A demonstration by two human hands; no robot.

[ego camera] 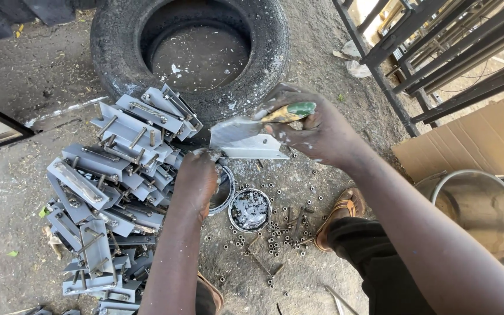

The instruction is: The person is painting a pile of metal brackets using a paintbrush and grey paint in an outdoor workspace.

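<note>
Metal bracket [246,140], grey-painted, flat plate w/ angled edge: held above the ground between both hands, just in front of the old tyre [191,55].

Head view:
- Left hand [196,178]: fingers closed on the bracket's lower left corner, supporting it from below.
- Right hand [316,131]: fingers wrapped tight on a green-handled brush [290,112]; the handle lies across the bracket's upper right. Bristles are hidden behind the hand and plate; prob. in contact w/ the plate, cannot confirm.
- Paint tin [250,210]: round, open, grey paint inside, on the ground directly below the bracket. A second round tin or lid [224,189] sits just beside it, partly under the left wrist.
- Stack of grey brackets [109,186] w/ studs: piled left of the left arm.
- Loose nuts [278,239]: scattered on the ground around the tin, near a sandalled foot [339,213].
- Steel pot [482,216]: right of the right arm, apart from the work.

Step in hand (judged): coating one bracket w/ grey paint. Next move calls for a steady left-hand grip, brush strokes reaching bare areas, and reloading from the tin below w/o dripping on the nuts.
</note>
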